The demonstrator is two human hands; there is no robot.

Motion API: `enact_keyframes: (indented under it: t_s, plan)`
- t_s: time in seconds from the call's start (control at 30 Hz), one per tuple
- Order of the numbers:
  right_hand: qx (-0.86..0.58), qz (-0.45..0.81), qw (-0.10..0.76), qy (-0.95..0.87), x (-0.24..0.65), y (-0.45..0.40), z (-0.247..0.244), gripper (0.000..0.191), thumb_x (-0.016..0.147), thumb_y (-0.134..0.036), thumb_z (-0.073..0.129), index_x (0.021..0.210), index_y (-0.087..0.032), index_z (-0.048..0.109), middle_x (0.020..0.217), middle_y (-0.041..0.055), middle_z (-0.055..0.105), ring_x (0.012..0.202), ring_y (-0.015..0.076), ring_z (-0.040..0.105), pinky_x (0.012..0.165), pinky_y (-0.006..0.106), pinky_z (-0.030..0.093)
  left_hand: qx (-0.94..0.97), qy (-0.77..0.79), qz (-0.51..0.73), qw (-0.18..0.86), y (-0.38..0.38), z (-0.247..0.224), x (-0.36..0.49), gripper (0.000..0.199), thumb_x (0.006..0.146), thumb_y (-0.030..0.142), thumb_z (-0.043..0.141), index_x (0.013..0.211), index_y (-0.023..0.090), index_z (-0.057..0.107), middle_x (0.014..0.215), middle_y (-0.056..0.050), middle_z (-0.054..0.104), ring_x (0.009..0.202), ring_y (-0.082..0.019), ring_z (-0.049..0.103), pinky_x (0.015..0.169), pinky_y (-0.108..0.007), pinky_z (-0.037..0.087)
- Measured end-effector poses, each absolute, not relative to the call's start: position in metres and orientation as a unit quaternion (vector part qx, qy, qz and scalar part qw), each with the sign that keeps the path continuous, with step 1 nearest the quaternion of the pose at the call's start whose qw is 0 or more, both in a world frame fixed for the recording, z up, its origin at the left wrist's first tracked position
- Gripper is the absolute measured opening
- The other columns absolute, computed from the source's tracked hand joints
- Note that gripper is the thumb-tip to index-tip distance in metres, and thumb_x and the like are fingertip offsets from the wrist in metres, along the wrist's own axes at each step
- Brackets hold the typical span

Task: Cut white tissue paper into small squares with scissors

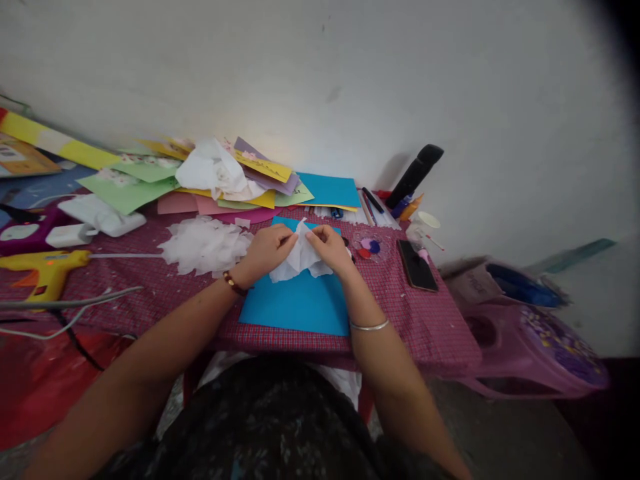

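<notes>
A thin white tissue sheet (298, 262) is pinched near its top between my two hands, its lower edges spreading over a blue sheet of paper (300, 307). My left hand (267, 251) has its fingers closed on the tissue's left side. On its right side, my right hand (330, 248) grips it between thumb and fingers. The hands are close together, with a small peak of tissue between them. Left of my left hand lies a pile of white tissue pieces (203, 245).
A yellow glue gun (53, 270) and cables lie at the left. Coloured cards (270, 167) are heaped at the back. On the right are a phone (417, 265), small coloured discs (369, 248) and a black upright object (415, 175). A pink stool (525, 353) stands beyond the table.
</notes>
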State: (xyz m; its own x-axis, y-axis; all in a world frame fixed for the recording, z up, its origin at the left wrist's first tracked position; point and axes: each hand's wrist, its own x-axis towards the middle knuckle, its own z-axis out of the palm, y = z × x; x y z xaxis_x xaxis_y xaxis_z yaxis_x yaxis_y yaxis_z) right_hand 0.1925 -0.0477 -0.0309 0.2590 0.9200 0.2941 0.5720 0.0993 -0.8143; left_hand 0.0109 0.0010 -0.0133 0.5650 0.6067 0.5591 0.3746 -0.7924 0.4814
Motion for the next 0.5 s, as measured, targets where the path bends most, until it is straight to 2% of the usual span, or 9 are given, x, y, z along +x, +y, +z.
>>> enact_keyframes:
  t_s: [0.07, 0.17, 0.27, 0.33, 0.5]
  plan:
    - [-0.646, 0.186, 0.454, -0.584, 0.191, -0.048, -0.030, 0.026, 0.080, -0.046, 0.059, 0.085, -0.021, 0.058, 0.074, 0.0000, 0.061, 0.069, 0.0178, 0.056, 0.062, 0.028, 0.041, 0.893, 0.261, 0.347, 0.120, -0.006, -0.012, 0.012, 0.033, 0.095, 0.028, 0.047, 0.065, 0.018, 0.055, 0.068, -0.002, 0.057, 0.066, -0.015, 0.053, 0.061, -0.029, 0.037]
    - [-0.655, 0.172, 0.439, -0.591, 0.191, -0.048, -0.030, 0.018, 0.075, -0.037, 0.062, 0.071, -0.022, 0.053, 0.066, -0.0034, 0.052, 0.065, 0.0166, 0.050, 0.062, 0.028, 0.038, 0.919, 0.214, 0.321, 0.074, -0.013, -0.011, 0.014, 0.029, 0.097, 0.026, 0.045, 0.075, 0.017, 0.061, 0.075, -0.005, 0.062, 0.076, -0.018, 0.058, 0.068, -0.031, 0.043]
    - [-0.666, 0.163, 0.427, -0.590, 0.192, -0.047, -0.030, 0.022, 0.072, -0.027, 0.058, 0.057, -0.023, 0.042, 0.056, -0.0058, 0.041, 0.059, 0.0147, 0.041, 0.059, 0.028, 0.032, 0.935, 0.167, 0.310, 0.033, -0.016, -0.013, 0.016, 0.029, 0.098, 0.026, 0.042, 0.082, 0.015, 0.063, 0.082, -0.007, 0.065, 0.084, -0.020, 0.061, 0.074, -0.032, 0.046]
    - [-0.673, 0.161, 0.424, -0.584, 0.193, -0.046, -0.031, 0.021, 0.071, -0.024, 0.054, 0.055, -0.023, 0.041, 0.055, -0.0057, 0.042, 0.058, 0.0142, 0.040, 0.057, 0.027, 0.030, 0.939, 0.152, 0.308, 0.017, -0.018, -0.014, 0.016, 0.030, 0.099, 0.027, 0.041, 0.083, 0.015, 0.063, 0.084, -0.008, 0.065, 0.086, -0.020, 0.061, 0.076, -0.032, 0.047]
    - [-0.689, 0.154, 0.440, -0.556, 0.201, -0.044, -0.034, 0.018, 0.073, -0.029, 0.051, 0.057, -0.023, 0.045, 0.055, -0.0048, 0.045, 0.057, 0.0145, 0.042, 0.055, 0.026, 0.030, 0.915, 0.178, 0.356, 0.071, -0.023, -0.009, 0.014, 0.029, 0.098, 0.028, 0.041, 0.078, 0.018, 0.060, 0.083, -0.007, 0.066, 0.084, -0.019, 0.060, 0.076, -0.032, 0.046]
